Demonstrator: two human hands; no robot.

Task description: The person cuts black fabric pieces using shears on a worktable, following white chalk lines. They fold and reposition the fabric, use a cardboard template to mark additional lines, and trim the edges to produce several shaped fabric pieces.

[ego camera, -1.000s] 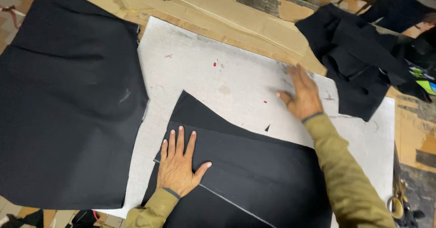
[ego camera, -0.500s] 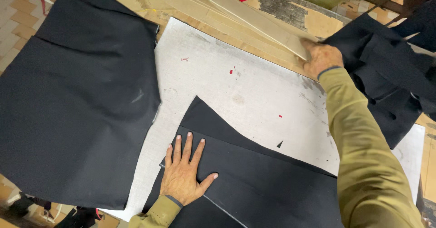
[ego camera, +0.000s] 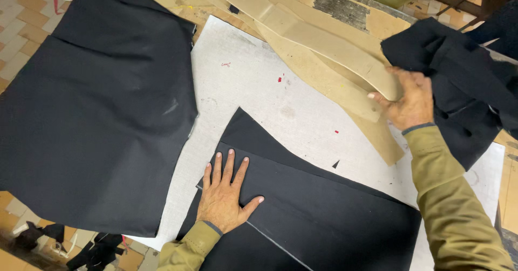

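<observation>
Cardboard pattern [ego camera: 324, 44], a long tan strip, now sits in the right hand [ego camera: 410, 101], whose fingers close around its lower end at the far right edge of the grey board [ego camera: 259, 82]. A second ago that hand lay flat on the board, and half a second ago it reached up to the strip; the grasp looks like the start of pulling the pattern toward the cut cloth [ego camera: 324, 211]. The left hand [ego camera: 224, 195] stays spread flat, open, on the cloth at the board's near edge. Black fabric [ego camera: 97, 109] lies left of the board.
</observation>
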